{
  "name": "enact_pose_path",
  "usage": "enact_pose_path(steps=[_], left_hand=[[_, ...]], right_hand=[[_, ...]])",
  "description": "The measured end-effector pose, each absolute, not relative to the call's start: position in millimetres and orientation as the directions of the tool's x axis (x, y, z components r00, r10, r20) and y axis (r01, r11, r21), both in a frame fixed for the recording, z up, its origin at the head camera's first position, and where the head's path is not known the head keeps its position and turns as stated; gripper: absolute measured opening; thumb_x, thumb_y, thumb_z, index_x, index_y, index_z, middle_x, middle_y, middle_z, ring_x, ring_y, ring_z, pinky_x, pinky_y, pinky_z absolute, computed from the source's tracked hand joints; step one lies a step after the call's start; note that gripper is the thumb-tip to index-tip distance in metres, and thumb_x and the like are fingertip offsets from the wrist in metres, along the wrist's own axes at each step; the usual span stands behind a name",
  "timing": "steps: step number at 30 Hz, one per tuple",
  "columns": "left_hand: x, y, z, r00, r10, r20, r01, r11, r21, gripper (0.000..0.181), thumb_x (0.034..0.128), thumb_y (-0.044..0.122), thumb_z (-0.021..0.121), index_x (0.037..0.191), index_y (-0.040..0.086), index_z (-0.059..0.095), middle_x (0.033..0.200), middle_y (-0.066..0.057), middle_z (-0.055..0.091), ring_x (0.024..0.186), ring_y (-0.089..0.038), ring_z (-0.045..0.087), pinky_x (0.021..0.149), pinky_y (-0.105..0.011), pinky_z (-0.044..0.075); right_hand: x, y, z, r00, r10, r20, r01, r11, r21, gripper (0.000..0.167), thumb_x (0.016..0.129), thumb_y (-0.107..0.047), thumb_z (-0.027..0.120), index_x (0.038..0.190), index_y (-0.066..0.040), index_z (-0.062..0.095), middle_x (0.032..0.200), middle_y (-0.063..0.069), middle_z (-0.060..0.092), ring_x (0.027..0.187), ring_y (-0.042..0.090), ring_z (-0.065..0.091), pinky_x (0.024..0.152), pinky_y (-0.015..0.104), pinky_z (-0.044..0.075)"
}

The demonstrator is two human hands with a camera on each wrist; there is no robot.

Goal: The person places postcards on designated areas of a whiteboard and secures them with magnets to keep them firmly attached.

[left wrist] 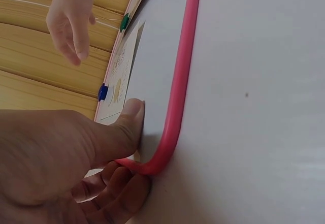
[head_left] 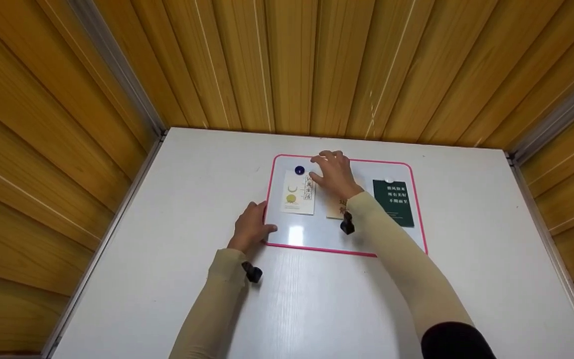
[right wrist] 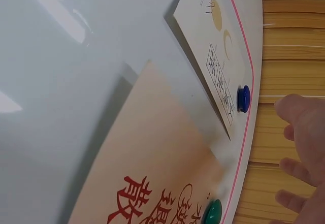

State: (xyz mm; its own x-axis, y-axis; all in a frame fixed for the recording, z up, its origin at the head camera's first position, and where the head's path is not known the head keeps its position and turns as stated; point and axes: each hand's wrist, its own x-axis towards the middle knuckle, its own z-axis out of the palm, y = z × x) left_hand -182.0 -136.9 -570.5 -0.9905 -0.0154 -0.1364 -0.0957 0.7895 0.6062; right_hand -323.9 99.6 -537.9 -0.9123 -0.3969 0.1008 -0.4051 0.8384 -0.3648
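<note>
My left hand (head_left: 251, 227) grips the near left corner of a pink-framed whiteboard (head_left: 327, 237), thumb on its face and fingers under the rim. Above the board's far edge hovers my right hand (head_left: 336, 174), fingers spread and slightly bent, holding nothing. It is close to a white card (head_left: 298, 202) with a blue magnet (head_left: 300, 170) at its top. A beige card (right wrist: 157, 148) with red characters lies partly hidden under the right forearm in the head view; a green magnet (right wrist: 214, 212) sits at its top. On the right is a dark green card (head_left: 394, 204) with a pale magnet (head_left: 389, 180).
The whiteboard lies on a white table (head_left: 167, 239). Wood-patterned panels (head_left: 292, 70) rise behind the table and along both sides, with grey metal strips (head_left: 117, 65) at the corners. Light glares off the board's lower left part.
</note>
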Motion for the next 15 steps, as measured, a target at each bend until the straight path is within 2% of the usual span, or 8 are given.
enact_pose_path(steps=[15], left_hand=[[-181.8,-138.5,-571.2,-0.99,-0.004,-0.143,-0.09,0.795,0.6,0.072,0.0841,0.024,0.087,0.147,0.008,0.055,0.114,-0.011,0.058,0.099,-0.027,0.056,0.1,-0.045,0.049]], right_hand=[[-311.3,127.8,-529.4,-0.904,-0.407,0.132,-0.428,0.844,-0.324,0.047,0.098,-0.039,0.07,0.139,-0.018,0.063,0.153,0.012,0.047,0.139,0.036,0.035,0.116,0.053,0.024]])
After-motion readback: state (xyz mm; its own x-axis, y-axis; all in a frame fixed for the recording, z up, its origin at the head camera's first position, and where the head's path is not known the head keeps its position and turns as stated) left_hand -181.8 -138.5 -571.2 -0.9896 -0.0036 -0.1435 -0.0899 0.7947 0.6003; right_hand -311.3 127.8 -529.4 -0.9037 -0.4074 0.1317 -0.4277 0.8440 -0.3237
